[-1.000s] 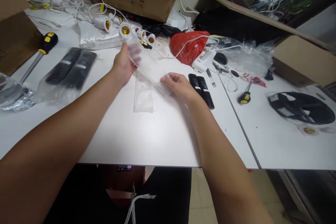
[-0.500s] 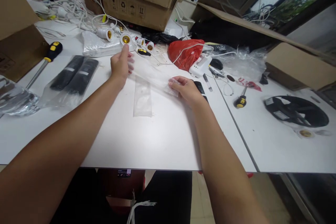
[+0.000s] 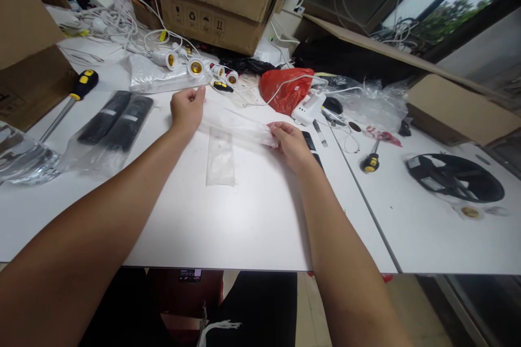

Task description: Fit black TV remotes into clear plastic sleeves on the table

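A flat sleeve [image 3: 220, 165] lies nearest on the table [image 3: 260, 217], its far end beneath the bag [image 3: 240, 123]. The right hand [image 3: 290, 143] pinches the bag's right end; the left hand [image 3: 187, 109], fingers curled, grips its left. Too hard a pull could split it; the far sockets [image 3: 196, 68] might snag it.

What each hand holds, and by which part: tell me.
A clear plastic bag: the left hand grips one end, the right hand pinches the other.
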`<action>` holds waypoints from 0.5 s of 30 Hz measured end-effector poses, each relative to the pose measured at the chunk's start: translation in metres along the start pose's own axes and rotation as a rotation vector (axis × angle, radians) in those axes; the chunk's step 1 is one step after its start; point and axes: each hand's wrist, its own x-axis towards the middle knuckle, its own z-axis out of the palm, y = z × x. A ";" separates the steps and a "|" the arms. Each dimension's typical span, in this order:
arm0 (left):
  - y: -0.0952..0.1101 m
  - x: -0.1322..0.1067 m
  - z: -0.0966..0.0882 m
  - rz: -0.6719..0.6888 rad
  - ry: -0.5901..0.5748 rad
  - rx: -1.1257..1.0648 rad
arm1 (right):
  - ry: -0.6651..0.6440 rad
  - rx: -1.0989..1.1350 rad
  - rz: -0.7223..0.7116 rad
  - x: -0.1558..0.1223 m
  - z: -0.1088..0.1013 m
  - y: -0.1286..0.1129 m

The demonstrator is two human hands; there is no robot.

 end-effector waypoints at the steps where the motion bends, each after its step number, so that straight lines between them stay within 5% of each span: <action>1: -0.001 0.001 0.000 -0.013 -0.001 0.003 | -0.020 -0.027 0.007 -0.001 -0.001 -0.001; 8: -0.005 0.011 -0.003 -0.131 0.015 -0.069 | -0.076 -0.036 0.105 -0.009 -0.014 -0.012; 12: -0.001 0.017 -0.003 -0.339 0.090 -0.310 | -0.010 -0.001 0.117 -0.012 -0.019 -0.019; 15: 0.003 0.017 -0.005 -0.446 0.116 -0.397 | -0.097 -0.037 0.195 -0.016 -0.021 -0.025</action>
